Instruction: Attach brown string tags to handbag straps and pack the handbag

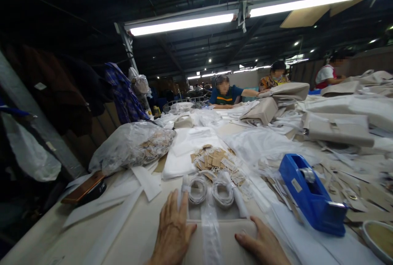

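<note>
Well, a big pale table (135,232) holds everything up. On it, a pale bag (231,238) lies between the left hand (173,228) and the right hand (260,240), maybe so both can keep it still. A blue tape dispenser (302,199) stands to the right (close enough to reach, I think). Two cord coils (225,203) sit just past the bag's edge, likely wound to stay tidy. The left fingers lie nearly side by side, forefinger a bit apart, thumb out touching the bag. The right thumb and forefinger are wide apart, touching the bag near its corner; the other fingers are hidden.
</note>
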A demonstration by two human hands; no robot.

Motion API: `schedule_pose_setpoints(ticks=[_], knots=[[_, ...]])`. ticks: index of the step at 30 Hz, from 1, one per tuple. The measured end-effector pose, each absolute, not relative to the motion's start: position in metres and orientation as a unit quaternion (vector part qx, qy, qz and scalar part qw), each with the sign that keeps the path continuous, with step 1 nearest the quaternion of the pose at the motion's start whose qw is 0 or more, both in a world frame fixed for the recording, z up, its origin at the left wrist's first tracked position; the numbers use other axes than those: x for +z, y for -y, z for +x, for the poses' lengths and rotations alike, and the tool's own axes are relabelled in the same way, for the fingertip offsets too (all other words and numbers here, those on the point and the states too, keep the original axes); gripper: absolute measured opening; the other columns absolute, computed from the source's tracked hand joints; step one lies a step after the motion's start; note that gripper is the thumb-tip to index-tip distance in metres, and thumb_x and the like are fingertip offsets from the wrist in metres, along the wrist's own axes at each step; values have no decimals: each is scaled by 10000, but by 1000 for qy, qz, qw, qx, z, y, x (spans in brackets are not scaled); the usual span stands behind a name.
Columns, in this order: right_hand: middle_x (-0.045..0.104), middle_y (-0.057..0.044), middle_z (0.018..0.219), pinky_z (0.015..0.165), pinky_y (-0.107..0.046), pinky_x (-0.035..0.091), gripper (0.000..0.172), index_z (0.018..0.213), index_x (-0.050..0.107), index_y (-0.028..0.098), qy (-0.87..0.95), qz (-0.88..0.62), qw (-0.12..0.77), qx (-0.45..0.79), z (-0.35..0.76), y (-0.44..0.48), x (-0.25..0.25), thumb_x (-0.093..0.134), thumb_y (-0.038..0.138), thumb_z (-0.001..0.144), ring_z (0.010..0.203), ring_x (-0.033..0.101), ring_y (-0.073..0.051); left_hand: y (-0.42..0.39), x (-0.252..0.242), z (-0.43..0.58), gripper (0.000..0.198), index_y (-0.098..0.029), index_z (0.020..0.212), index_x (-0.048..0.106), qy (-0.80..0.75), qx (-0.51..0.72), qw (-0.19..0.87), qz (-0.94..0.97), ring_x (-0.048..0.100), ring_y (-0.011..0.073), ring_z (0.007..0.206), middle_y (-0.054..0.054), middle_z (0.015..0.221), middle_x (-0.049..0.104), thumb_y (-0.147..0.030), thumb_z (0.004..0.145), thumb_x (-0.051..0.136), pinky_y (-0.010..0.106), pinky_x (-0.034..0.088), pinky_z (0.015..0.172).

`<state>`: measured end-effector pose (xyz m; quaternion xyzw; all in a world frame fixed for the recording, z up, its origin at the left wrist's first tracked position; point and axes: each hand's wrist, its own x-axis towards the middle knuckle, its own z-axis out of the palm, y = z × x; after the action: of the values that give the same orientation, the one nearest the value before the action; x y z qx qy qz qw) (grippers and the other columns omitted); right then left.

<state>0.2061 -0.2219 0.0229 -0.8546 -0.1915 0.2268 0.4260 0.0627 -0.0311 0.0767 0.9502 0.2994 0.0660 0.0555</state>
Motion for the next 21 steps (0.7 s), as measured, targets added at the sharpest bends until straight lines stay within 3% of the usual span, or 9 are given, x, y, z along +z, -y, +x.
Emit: schedule_pose_setpoints(ticks=[2, 6, 9, 11, 15, 18, 21], knots=[[593, -181, 1195, 924, -347, 419, 769, 1232, 468, 34, 191, -862, 418, 214, 206, 222, 19, 494, 520, 637, 1137, 536, -299, 39, 78, 84, 509, -175, 1320, 436, -221, 111, -2, 969, 279, 306, 1323, 135, 1423, 365, -116, 815, 412, 469, 247, 1056], [612, -160, 1172, 908, -334, 427, 724, 1211, 486, 67, 189, -862, 423, 204, 207, 222, 8, 505, 525, 650, 1083, 571, -283, 36, 75, 112, 344, -143, 1085, 601, -201, 106, -31, 973, 481, 294, 1125, 135, 1189, 576, -79, 846, 362, 477, 370, 927], [595, -155, 1204, 933, -332, 413, 736, 1242, 461, 76, 182, -863, 423, 206, 210, 222, -2, 521, 508, 649, 1106, 558, -279, 22, 72, 108, 242, -148, 911, 644, -218, 108, -16, 970, 416, 281, 1207, 111, 1248, 546, -121, 841, 413, 445, 336, 977], [581, -158, 1224, 947, -335, 408, 761, 1264, 445, 70, 175, -866, 419, 209, 212, 222, -6, 525, 506, 646, 1128, 545, -285, 12, 72, 98, 218, -143, 924, 641, -230, 102, 7, 968, 341, 260, 1278, 102, 1295, 518, -161, 822, 449, 408, 274, 1043], [566, -180, 1236, 959, -357, 408, 776, 1274, 429, 35, 168, -862, 428, 212, 208, 221, -5, 516, 490, 651, 1136, 539, -297, 6, 86, 90, 345, -74, 1010, 619, -255, 15, 35, 966, 363, 242, 1276, 150, 1215, 570, -91, 730, 418, 369, 232, 1077], [600, -146, 1199, 923, -337, 441, 698, 1236, 474, 92, 164, -865, 428, 203, 200, 222, 4, 511, 489, 663, 1121, 555, -285, 15, 107, 104, 370, -62, 981, 617, -269, -31, 35, 962, 479, 279, 1163, 178, 1100, 613, -43, 693, 385, 403, 331, 993], [698, -69, 974, 840, -347, 488, 513, 1109, 576, 191, 186, -875, 410, 180, 206, 220, 19, 550, 452, 668, 989, 627, -287, 27, 122, 133, 328, -72, 962, 601, -282, 34, 43, 958, 555, 297, 1005, 176, 988, 625, -51, 762, 342, 429, 393, 881]])
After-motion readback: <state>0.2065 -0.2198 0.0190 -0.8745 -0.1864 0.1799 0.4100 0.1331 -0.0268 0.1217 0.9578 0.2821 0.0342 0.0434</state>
